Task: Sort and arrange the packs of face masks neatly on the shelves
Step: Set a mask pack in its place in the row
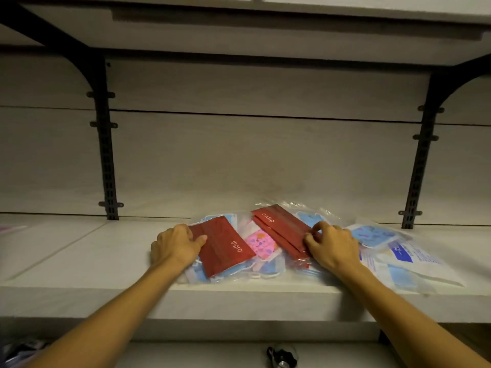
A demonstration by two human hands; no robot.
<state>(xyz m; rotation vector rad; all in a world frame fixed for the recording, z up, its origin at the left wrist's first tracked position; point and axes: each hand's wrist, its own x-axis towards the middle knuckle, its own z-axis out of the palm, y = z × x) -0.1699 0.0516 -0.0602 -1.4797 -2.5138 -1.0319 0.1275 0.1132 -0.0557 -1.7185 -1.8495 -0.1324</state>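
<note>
Mask packs heaped mid-shelf [79,261], w/ two red packs atop: left red pack [225,247] long axis running front-left to back-right; right red pack [281,229] angled opposite; left hand [176,247] grasps one, right hand [332,247] pinches the other's near corner; best square both edges parallel to shelf front, then stack by colour.

I stand at shop-style display shelving, pale wood-look shelves [79,251] on black slotted uprights [107,155] with curved brackets [451,83], retail-sealed packs of face masks [225,245] heaped before me, another shelf board overhead [265,41]
</note>
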